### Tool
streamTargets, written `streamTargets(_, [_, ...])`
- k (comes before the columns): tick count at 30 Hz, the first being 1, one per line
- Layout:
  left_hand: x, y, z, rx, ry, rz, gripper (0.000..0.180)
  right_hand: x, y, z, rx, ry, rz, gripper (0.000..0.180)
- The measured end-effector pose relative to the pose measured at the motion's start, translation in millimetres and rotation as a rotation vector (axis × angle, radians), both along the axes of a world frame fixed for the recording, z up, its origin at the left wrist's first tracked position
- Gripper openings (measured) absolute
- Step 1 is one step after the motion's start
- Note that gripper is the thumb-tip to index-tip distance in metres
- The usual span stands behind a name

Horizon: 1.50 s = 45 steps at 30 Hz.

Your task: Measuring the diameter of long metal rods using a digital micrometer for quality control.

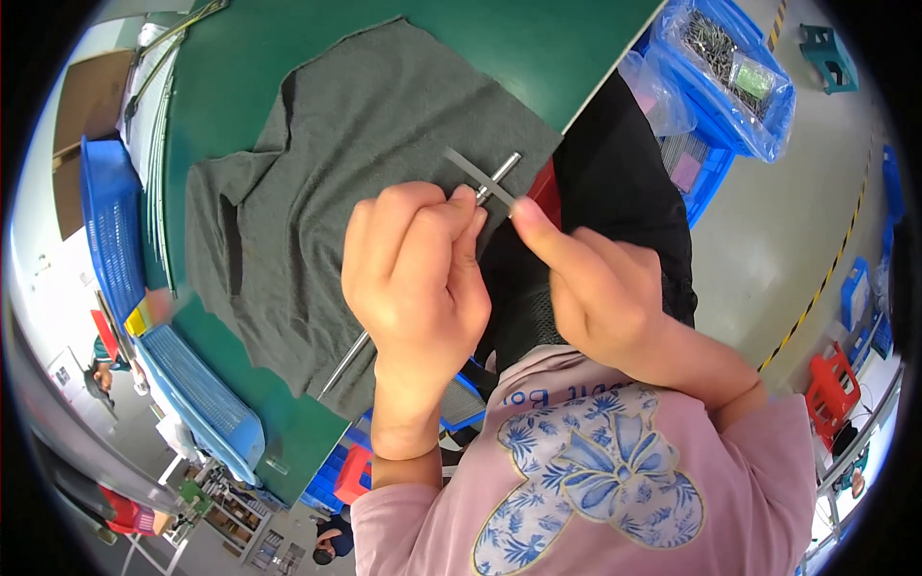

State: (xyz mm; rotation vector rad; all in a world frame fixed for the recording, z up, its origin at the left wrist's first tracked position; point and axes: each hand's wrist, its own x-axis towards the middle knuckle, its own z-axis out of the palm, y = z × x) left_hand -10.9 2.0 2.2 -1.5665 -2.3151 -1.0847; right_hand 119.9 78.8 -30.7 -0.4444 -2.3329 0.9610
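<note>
We judge the step in hand to be working the strip (pixel 466 167) against the rod (pixel 505 168); the next move calls for keeping the rod steady and the strip's angle controlled; our left hand (pixel 413 259) has its fingers curled around the rod, our right hand (pixel 605 288) pinches the strip's lower end; the rod lies over the cloth (pixel 375 115), slanting lower left to upper right; the strip crosses it, pointing upper left.

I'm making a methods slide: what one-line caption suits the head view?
Left hand holding a metal rod over grey cloth while the right hand holds a flat strip crossing the rod.
</note>
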Motion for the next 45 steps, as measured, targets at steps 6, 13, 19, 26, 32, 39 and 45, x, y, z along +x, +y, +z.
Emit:
streamTargets(6, [-1,-2,-1,-0.003,-0.048,0.016,0.015,11,-2,-13,0.117,-0.019,-0.027,0.051])
streamTargets(13, [-3,0,-2,-0.004,0.014,0.028,0.014,2,5,-2,0.140,-0.030,0.001,0.048])
streamTargets(19, [-4,0,-1,-0.007,0.041,0.013,0.014,-14,6,6,0.153,-0.012,-0.028,0.050])
streamTargets(26, [0,-1,1,-0.020,-0.025,0.030,0.013,33,14,-9,0.034,0.031,0.108,0.043])
streamTargets(32, [3,-1,4,-0.010,-0.152,0.119,0.014,28,14,-4,-0.226,0.145,0.025,0.034])
streamTargets(39, [1,-2,2,-0.004,-0.126,0.080,0.013,18,10,-7,-0.065,0.104,0.014,0.051])
streamTargets(45, [3,-1,0,0.024,-0.140,0.083,0.013,16,10,-1,0.042,0.018,0.003,0.051])
